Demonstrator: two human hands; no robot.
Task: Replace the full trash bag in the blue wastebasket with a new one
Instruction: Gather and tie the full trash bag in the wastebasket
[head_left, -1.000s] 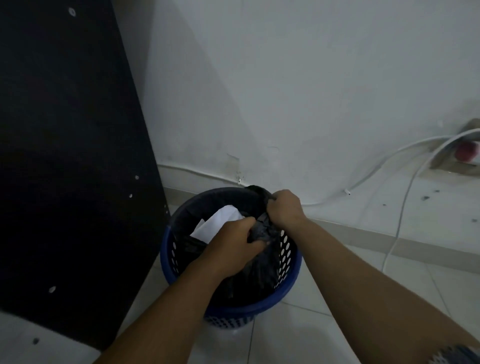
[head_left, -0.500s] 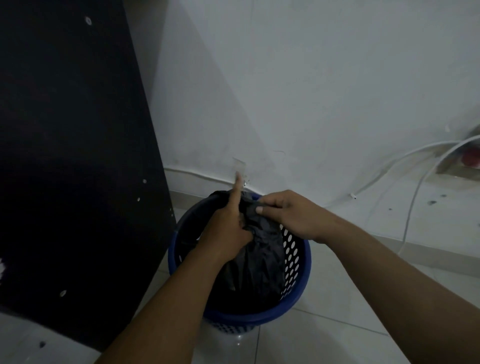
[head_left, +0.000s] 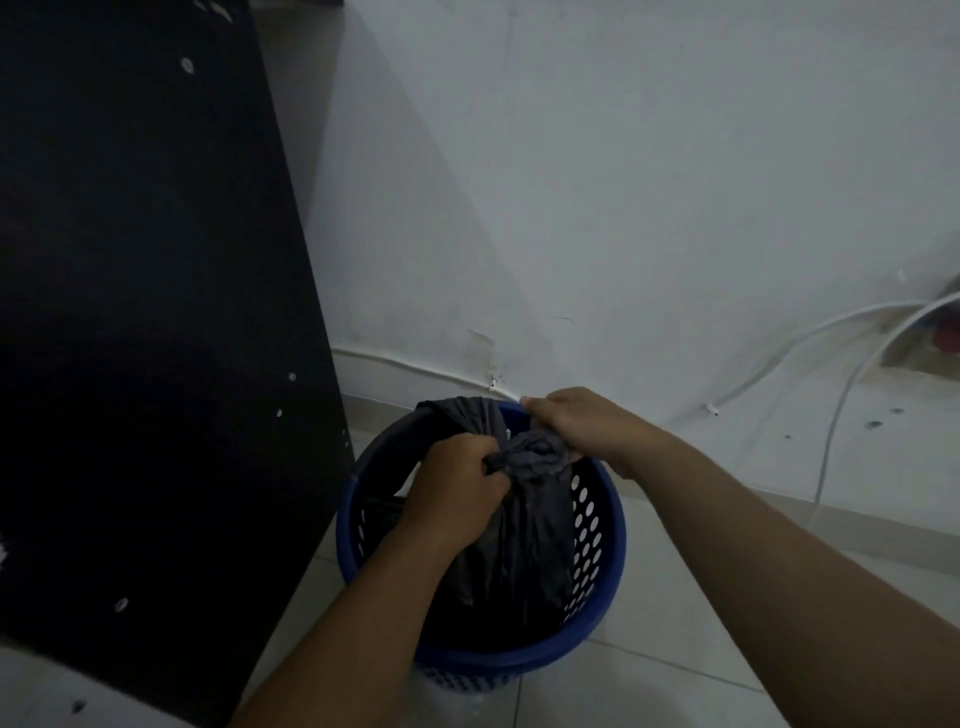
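A blue perforated wastebasket (head_left: 605, 551) stands on the tiled floor by the wall. A black trash bag (head_left: 524, 540) sits inside it, its top bunched and twisted into a knot-like wad above the rim. My left hand (head_left: 457, 491) grips one twisted end of the bag on the left of the wad. My right hand (head_left: 576, 426) holds the other side of the wad, over the basket's far rim. The bag's contents are hidden.
A tall black panel (head_left: 145, 338) stands close on the basket's left. A white wall (head_left: 623, 208) rises just behind. White cables (head_left: 831, 415) run along the wall and floor at the right. Light floor tiles (head_left: 675, 675) lie around the basket.
The bag's mouth was open with white paper showing; now it is gathered shut and twisted. My left index finger, raised half a second ago, has curled back onto the bag.
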